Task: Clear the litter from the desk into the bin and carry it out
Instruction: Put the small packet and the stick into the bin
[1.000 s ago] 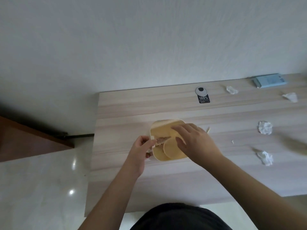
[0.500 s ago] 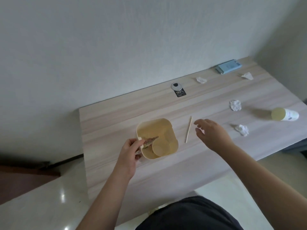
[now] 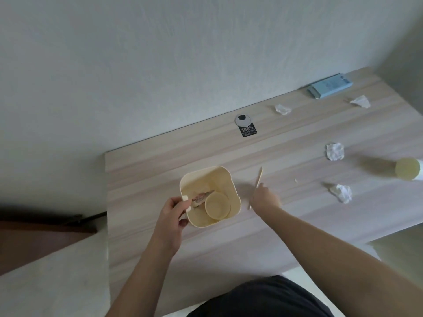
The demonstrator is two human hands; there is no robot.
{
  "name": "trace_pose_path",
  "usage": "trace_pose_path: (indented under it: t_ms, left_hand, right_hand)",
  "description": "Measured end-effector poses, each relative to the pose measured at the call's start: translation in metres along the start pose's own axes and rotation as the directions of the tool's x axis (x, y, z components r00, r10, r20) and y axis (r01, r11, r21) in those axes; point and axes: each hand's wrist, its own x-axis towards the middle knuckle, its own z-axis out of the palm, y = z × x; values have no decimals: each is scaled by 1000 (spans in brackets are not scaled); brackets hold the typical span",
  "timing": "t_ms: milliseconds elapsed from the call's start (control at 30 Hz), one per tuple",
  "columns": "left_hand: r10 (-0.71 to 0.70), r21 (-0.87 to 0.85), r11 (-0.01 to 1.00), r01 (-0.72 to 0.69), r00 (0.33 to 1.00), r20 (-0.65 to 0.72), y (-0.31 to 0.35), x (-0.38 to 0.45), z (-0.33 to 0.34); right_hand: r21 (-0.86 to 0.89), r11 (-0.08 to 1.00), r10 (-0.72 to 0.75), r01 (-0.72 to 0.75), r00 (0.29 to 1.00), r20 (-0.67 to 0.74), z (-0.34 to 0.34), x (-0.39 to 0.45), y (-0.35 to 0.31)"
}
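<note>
A cream square bin (image 3: 230, 179) stands on the wooden desk (image 3: 297, 216) near its left end. Inside it lie a paper cup (image 3: 217, 205) and a brownish wrapper (image 3: 201, 197). My left hand (image 3: 174, 211) grips the bin's near-left rim. Just right of the bin a thin wooden stick (image 3: 260, 173) lies on the desk, and my right hand (image 3: 264, 199) is down over its middle with the fingers closed around it. Crumpled white paper balls (image 3: 334, 151) (image 3: 341, 192) (image 3: 283, 109) (image 3: 360, 101) are scattered farther right.
A paper cup (image 3: 408, 172) lies on its side at the right edge. A blue packet (image 3: 329, 88) rests at the back right by the wall. A round cable grommet (image 3: 243, 120) with a black sticker sits at the back. A tiny scrap (image 3: 296, 180) lies mid-desk.
My right hand came out of the bin, moved right and closed on the wooden stick. My left hand has stayed on the bin's rim. The view swung to the right.
</note>
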Motion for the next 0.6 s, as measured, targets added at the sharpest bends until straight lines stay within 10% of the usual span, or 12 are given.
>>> trace_pose_path:
  t_ms: [333, 600]
  left_hand:
    - [33, -31, 999, -38, 989, -147, -7, 4, 22]
    - [37, -16, 999, -39, 992, -118, -11, 4, 48]
  right_hand:
    - [-389, 911, -120, 139, 990, 71, -12, 31, 30]
    - [58, 911, -410, 408, 912, 29, -66, 5, 51]
